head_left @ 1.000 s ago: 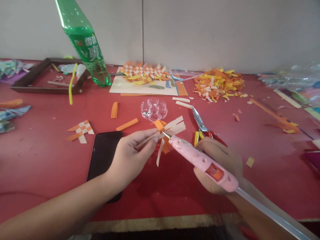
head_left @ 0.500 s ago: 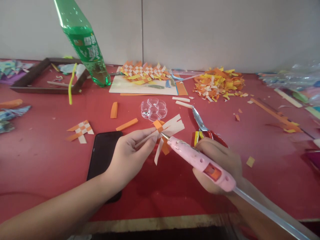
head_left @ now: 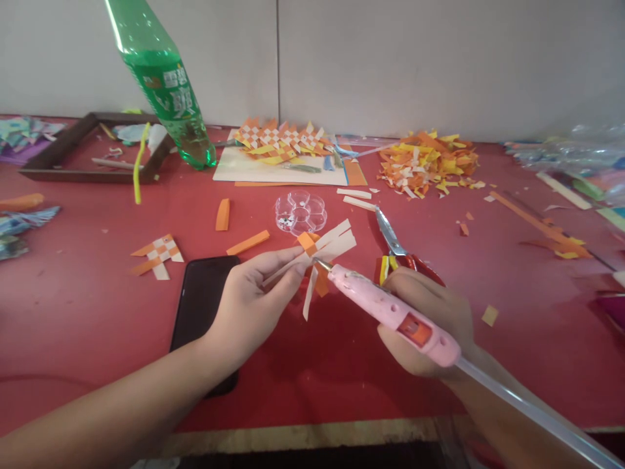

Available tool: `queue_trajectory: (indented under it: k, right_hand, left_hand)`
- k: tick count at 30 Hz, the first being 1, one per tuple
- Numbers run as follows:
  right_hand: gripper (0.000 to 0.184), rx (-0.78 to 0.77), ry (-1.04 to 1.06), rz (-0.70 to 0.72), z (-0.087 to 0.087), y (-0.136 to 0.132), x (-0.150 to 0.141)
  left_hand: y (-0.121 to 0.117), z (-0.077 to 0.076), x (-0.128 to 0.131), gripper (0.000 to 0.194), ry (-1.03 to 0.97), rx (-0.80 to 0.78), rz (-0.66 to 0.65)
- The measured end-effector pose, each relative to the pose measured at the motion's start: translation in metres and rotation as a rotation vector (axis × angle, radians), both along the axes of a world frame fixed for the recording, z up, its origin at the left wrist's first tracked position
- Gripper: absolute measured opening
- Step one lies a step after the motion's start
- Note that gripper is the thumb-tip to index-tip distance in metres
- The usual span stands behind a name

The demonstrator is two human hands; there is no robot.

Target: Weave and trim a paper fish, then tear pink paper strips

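My left hand (head_left: 258, 293) pinches a piece woven from orange and cream paper strips (head_left: 336, 242) between thumb and fingers, its loose ends fanning out to the right and downward. In my right hand (head_left: 430, 319) is a pink hot glue gun (head_left: 390, 309), with a clear glue stick (head_left: 527, 404) running out of its rear. The metal nozzle points left and meets the strips, or nearly so, close to my left fingertips. Beyond the right hand lie scissors with red handles (head_left: 422, 266), partly covered by it. A black phone (head_left: 205, 293) lies under my left wrist.
A finished woven paper fish (head_left: 159, 254) lies left of the phone. Behind are a flower-shaped clear tray (head_left: 300, 212), a green bottle (head_left: 166, 91), a dark wooden frame (head_left: 73, 174), stacked woven fish (head_left: 278, 140) on card and a heap of paper scraps (head_left: 430, 163).
The woven paper strips have tilted slightly, their cream ends dipping a little leftward. The glue gun has barely shifted, its nozzle still at the strips. Both hands keep their hold.
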State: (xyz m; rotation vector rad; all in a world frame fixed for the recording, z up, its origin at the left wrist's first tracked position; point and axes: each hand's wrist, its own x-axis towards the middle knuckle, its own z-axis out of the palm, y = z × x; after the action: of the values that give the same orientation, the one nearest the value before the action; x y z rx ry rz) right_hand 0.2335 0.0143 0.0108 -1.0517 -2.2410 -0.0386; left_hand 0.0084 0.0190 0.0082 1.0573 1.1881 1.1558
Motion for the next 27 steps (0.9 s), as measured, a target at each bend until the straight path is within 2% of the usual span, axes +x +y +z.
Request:
queue_trajectory:
  k: [12,27]
  right_hand:
    - [0.039,0.034,0.005,0.02,0.0012,0.002,-0.0038]
    - [0.037,0.019,0.014,0.087,-0.0008,0.0031,-0.0023]
  left_hand:
    - [0.0017,-0.0026,-0.0015,0.027,-0.018,-0.034,0.032]
    - [0.0032,-0.0054,-0.0026,0.018,-0.051,-0.009,0.047]
